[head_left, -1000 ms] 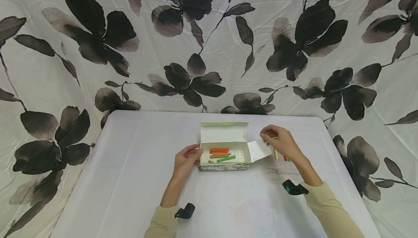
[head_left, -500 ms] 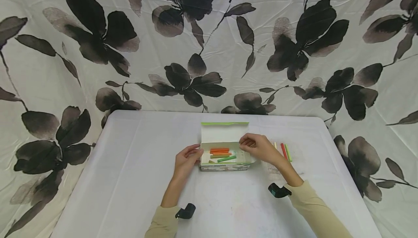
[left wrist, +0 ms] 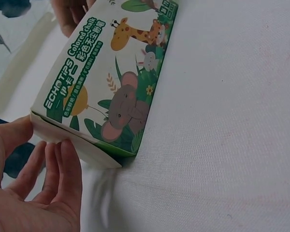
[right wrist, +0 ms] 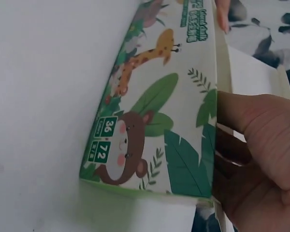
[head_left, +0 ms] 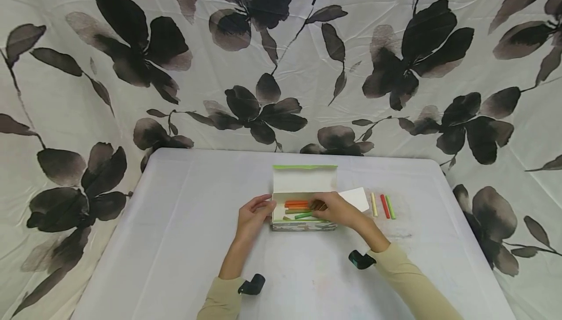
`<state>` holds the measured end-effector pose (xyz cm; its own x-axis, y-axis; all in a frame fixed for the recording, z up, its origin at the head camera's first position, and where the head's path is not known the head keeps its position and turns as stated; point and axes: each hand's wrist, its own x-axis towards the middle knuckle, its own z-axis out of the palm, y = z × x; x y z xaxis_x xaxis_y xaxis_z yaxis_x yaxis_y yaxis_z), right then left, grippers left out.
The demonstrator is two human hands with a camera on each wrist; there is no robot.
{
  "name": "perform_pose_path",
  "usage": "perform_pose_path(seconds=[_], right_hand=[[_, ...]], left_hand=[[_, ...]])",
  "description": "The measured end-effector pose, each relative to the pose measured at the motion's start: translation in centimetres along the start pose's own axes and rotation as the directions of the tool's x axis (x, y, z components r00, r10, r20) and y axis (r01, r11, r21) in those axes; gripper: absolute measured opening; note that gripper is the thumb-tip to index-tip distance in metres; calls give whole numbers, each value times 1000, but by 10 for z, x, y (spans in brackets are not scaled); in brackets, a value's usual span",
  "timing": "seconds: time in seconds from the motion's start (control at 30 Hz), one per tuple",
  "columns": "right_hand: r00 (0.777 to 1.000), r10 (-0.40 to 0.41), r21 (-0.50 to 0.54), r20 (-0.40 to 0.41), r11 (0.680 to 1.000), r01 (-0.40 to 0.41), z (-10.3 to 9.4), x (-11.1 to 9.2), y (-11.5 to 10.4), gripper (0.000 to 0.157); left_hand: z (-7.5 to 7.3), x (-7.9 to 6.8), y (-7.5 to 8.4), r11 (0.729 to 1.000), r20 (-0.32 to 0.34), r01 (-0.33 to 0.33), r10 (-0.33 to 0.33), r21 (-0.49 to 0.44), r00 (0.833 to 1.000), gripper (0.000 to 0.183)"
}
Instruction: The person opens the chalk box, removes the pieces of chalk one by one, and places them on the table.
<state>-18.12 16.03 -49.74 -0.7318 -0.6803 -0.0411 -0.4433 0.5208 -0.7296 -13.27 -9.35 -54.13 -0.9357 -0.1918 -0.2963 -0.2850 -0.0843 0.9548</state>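
Note:
An open chalk box (head_left: 303,227) printed with cartoon animals lies in the middle of the table. Orange, brownish and green chalk sticks (head_left: 296,204) lie inside it. My left hand (head_left: 253,217) holds the box's left end, with the thumb at the edge and fingertips against the end flap (left wrist: 82,145). My right hand (head_left: 337,209) reaches over the right end into the box, fingers curled low beside the sticks. It pinches a chalk stick, mostly hidden behind the fingers. In the right wrist view the box's front wall (right wrist: 159,96) hides the fingertips.
Pale yellow (head_left: 374,205), red (head_left: 385,206) and green (head_left: 390,207) chalk sticks lie on the table to the right. The lid (head_left: 305,180) stands raised at the back. A white side flap (head_left: 356,198) sticks out to the right. A floral cloth (head_left: 333,66) hangs behind.
My right hand has moved left from beside the loose chalk sticks, over the side flap, and down into the box. My left hand has stayed at the box's left end.

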Motion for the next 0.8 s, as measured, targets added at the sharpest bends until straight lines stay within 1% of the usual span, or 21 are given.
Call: perform_pose_path(seconds=[0.1, 0.2, 0.27, 0.37, 0.57, 0.8], right_hand=[[999, 13, -82, 33, 997, -10, 4, 4, 0, 19], [998, 40, -170, 53, 985, -30, 8, 10, -2, 18], [996, 55, -207, 64, 978, -41, 9, 13, -2, 17], [994, 74, -231, 77, 971, -55, 10, 17, -3, 19], [991, 89, -239, 104, 969, -62, 14, 20, -3, 17], [987, 82, -285, 138, 958, -40, 18, 25, -1, 15]], left_hand=[[0, -1, 1, 1000, 3, -1, 1, 3, 1000, 38], [0, -2, 1, 1000, 2, -1, 1, 4, 1000, 39], [0, -1, 0, 1000, 4, -3, 3, -3, 1000, 39], [0, 0, -1, 1000, 11, -5, 5, -3, 1000, 40], [0, -1, -2, 1000, 12, -7, 7, -7, 1000, 39], [1, -1, 0, 1000, 10, -11, 11, -9, 1000, 39]])
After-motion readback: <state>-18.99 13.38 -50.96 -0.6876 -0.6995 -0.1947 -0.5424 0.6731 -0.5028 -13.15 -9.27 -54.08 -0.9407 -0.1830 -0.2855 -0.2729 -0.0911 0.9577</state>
